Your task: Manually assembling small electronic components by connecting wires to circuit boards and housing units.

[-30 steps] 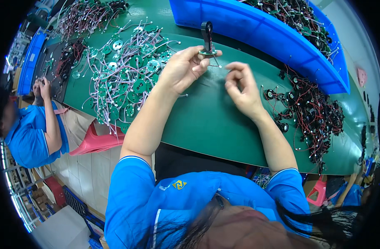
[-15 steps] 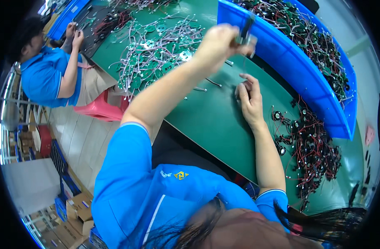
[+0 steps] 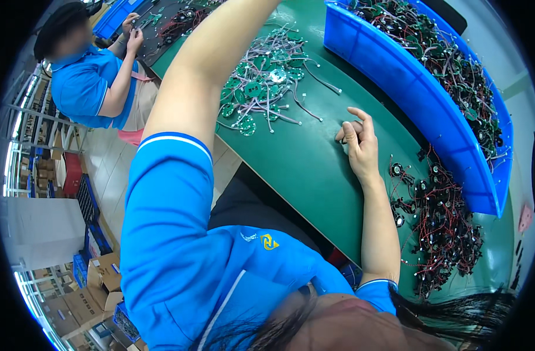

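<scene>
My left arm (image 3: 203,64) reaches up past the top edge, so its hand and anything in it are hidden. Over the green table (image 3: 314,175) is my right hand (image 3: 362,146), with the index finger raised and the other fingers curled in by the thumb. A small greyish bit shows beneath the thumb, too small to name. Left of this hand lies a pile of round green circuit boards with pale wire leads (image 3: 253,89); a few leads trail toward the hand. To its right is a heap of small black speakers with red and black wires (image 3: 443,228).
A long blue bin (image 3: 408,88) full of wired boards and speakers runs along the far right side. At the far left a co-worker (image 3: 83,88) in a blue shirt handles small parts. Cardboard boxes (image 3: 104,272) stand at the lower left.
My left hand, which held a dark object near the blue bin, has swung up and out of view. My right hand stays almost in place. The view has shifted slightly.
</scene>
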Available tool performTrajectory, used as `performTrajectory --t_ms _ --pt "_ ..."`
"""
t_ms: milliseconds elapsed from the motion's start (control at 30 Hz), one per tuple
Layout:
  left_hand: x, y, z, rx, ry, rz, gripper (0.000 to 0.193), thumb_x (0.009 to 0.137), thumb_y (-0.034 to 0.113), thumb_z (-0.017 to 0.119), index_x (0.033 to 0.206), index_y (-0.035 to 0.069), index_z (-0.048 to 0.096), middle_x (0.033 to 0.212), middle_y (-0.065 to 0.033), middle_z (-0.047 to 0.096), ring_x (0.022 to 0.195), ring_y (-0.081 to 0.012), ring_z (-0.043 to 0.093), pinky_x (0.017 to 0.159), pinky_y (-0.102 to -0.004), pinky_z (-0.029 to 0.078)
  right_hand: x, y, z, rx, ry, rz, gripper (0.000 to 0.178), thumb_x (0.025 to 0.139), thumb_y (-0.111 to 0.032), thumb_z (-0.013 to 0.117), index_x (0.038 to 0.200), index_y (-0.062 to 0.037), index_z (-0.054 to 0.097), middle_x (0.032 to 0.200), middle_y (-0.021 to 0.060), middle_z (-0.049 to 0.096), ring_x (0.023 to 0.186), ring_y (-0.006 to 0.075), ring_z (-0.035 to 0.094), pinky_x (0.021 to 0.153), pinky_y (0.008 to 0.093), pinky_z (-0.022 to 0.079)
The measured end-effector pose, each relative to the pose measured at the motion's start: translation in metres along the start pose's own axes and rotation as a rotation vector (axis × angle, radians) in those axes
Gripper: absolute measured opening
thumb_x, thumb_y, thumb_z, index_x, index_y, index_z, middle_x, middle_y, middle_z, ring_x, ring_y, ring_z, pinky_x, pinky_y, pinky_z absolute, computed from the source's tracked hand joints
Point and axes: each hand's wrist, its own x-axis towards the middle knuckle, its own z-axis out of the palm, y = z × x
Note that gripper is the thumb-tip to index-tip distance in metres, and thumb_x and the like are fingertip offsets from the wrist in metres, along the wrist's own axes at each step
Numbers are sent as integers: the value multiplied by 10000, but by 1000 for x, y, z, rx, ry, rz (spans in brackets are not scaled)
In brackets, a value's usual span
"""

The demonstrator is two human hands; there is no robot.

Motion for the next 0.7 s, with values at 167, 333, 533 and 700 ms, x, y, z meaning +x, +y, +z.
performTrajectory --t_ms 167,333,533,700 --pt "9 -59 -23 498 49 -119 415 839 363 569 1028 -1 629 1011 -202 625 888 -332 610 736 -397 513 7 -9 8 -22 -52 -6 248 916 -181 517 1124 -48 498 656 24 565 593 109 516 575 220 386" --pt "-26 -98 -16 783 59 -325 414 816 408 600 935 17 669 974 -172 642 889 -347 599 748 -446 502 9 -10 12 -25 -96 111 233 950 -170 440 1143 -49 488 689 30 557 622 88 497 591 192 385" --pt "-40 -118 -6 696 350 -249 282 715 226 711 878 22 606 858 -166 638 778 -351 612 681 -449 513 -2 -21 16 -69 -80 76 204 938 -111 441 1117 -35 506 707 37 561 636 103 524 603 202 407" --pt "-33 -118 -8 657 366 -122 157 800 214 501 859 91 578 746 -138 656 706 -325 642 642 -453 481 -15 -24 5 -115 -104 47 187 952 -111 419 1085 -20 515 705 33 548 619 83 503 603 190 392"
